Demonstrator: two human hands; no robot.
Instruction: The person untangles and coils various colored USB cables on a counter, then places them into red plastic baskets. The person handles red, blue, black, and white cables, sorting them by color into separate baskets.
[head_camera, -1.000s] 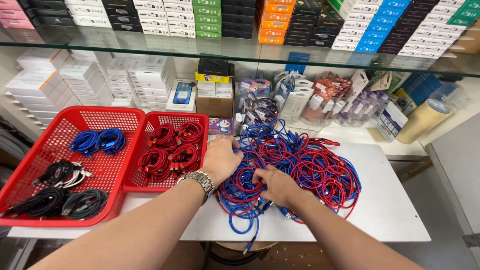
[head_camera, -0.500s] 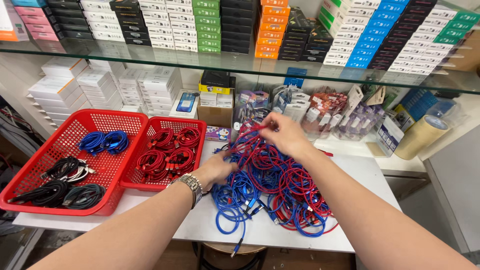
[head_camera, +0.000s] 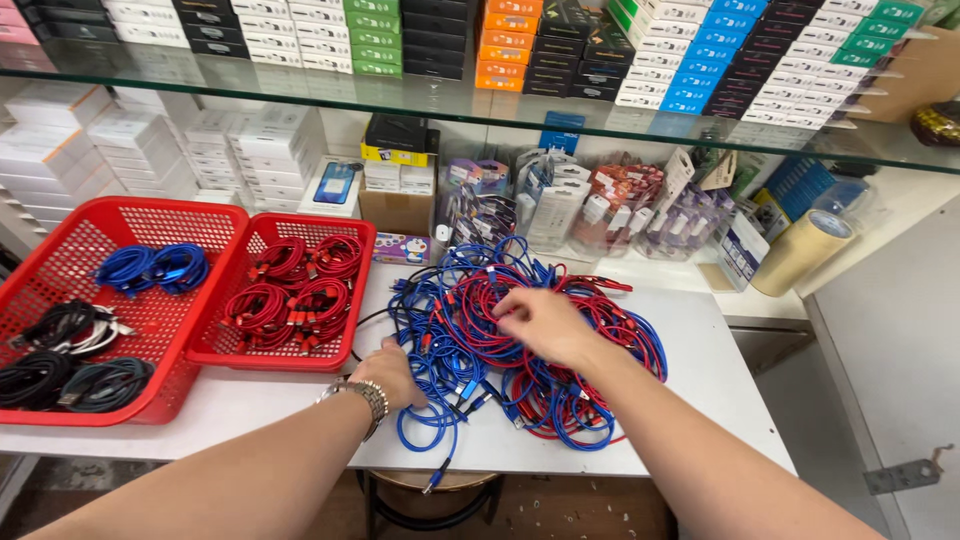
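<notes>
Since half a second earlier, the right hand (head_camera: 540, 322) had dropped back from the far edge onto the middle of the tangled heap of blue and red braided charging cables (head_camera: 500, 350), while the left hand (head_camera: 392, 372) had slid to the heap's near-left fringe. Fingers of the right hand curled down into the strands, pinching some loosely; which strand I could not tell. The left hand lay half closed over blue loops at the white table (head_camera: 700, 350) edge, wristwatch (head_camera: 368, 396) showing. The heap sprawled crosswise under both hands, the left nearer the smaller red mesh basket of coiled red cables (head_camera: 290, 290). Beyond it stood the larger red basket (head_camera: 60, 260) with blue, black and grey coils.
</notes>
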